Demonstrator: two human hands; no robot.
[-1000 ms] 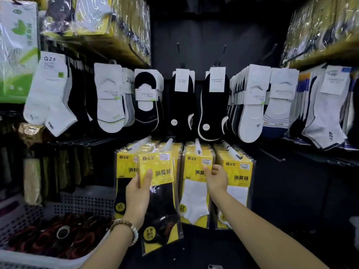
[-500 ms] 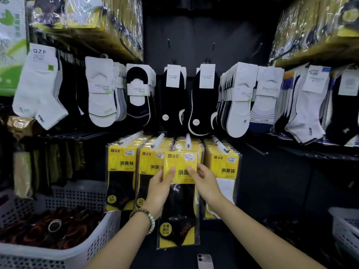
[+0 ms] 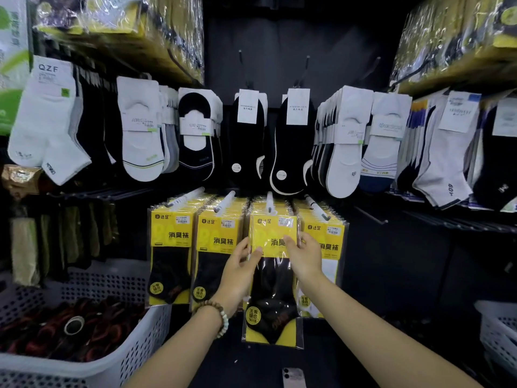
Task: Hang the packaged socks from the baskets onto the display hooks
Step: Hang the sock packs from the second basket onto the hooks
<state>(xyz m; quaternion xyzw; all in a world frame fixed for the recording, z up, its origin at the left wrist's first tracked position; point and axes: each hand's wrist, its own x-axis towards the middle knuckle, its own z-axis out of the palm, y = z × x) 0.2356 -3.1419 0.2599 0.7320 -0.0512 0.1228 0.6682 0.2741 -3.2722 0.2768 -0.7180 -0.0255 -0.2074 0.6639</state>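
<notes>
Head view: left hand and right hand both pinch 1 yellow sock pack.

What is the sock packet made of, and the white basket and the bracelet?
The sock packet: clear shiny plastic film, it glints, over yellow card, probably paper. The white basket: likely hard plastic, moulded with rows of holes. The bracelet: round brown beads, perhaps wood.

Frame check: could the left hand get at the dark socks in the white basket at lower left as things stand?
Probably yes, once freed: the basket is open-topped just below-left of the left hand, nothing between. For now it pinches the yellow pack.
</notes>
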